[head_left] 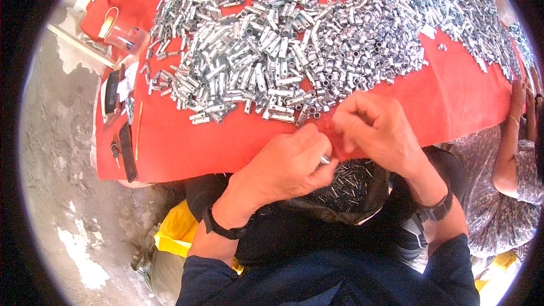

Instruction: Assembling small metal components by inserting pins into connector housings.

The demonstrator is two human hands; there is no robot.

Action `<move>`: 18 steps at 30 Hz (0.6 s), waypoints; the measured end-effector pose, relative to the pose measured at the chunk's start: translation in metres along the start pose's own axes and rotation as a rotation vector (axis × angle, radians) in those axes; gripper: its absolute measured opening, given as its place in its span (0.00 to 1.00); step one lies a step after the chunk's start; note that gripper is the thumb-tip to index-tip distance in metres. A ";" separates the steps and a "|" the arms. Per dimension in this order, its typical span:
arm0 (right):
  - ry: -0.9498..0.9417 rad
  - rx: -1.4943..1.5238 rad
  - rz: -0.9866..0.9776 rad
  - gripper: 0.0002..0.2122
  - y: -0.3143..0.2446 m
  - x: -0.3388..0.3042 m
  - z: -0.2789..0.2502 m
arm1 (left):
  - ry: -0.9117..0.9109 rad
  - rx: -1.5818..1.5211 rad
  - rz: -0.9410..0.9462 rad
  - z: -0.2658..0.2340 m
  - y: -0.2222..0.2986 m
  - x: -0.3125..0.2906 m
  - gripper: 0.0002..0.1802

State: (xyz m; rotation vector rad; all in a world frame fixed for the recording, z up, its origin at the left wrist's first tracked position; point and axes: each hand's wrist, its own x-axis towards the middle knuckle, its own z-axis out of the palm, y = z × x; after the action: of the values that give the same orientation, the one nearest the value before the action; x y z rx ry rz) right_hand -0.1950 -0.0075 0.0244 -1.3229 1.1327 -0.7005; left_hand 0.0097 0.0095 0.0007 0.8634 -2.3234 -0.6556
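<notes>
In the head view, a red cloth point(238, 147) covers the work surface, and heaped over its far half are shiny silver metal tubes point(226, 76). Those on the left and in the middle are mostly longer and slim, lying at all angles, and some show round holes in their sides. Toward the right of the middle lie short, stubby metal pieces point(362, 45), several with their open round ends facing up. The nearest tubes lie just beyond the hands.

The left hand point(283, 164) is at the near edge of the cloth, its fingers curled in and its thumb closed against them. Clamped there is a small metal part point(324, 160), of which only a bright silvery end shows; the rest is hidden by the fingers.

The right hand point(377, 130) is just beside it, to the right and slightly farther off, near the stubby pieces. Its fingers are bent, with the thumb close to the index finger; blur hides the tips, so I cannot tell whether they meet or hold anything.

Near and below both hands, a dark container point(377, 184) holds many small slender metal pieces point(343, 187). On the cloth's left side lie a black strip point(128, 153) and a thin stick point(139, 130), with a clear tub point(126, 37) farther off.
</notes>
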 end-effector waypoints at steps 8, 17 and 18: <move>0.221 -0.785 -0.619 0.05 0.032 0.018 0.020 | 0.082 0.354 -0.107 -0.023 0.000 0.007 0.18; 0.167 -1.007 -0.624 0.06 0.026 0.016 0.029 | 0.112 0.495 -0.090 -0.016 -0.015 0.016 0.13; 0.169 -0.929 -0.571 0.05 0.023 0.013 0.030 | 0.116 0.490 -0.119 -0.016 -0.013 0.014 0.13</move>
State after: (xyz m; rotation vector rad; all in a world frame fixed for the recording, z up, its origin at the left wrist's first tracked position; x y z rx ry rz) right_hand -0.1679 -0.0044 -0.0046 -2.4756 1.2798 -0.7183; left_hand 0.0170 -0.0132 0.0093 1.2260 -2.3729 -0.0679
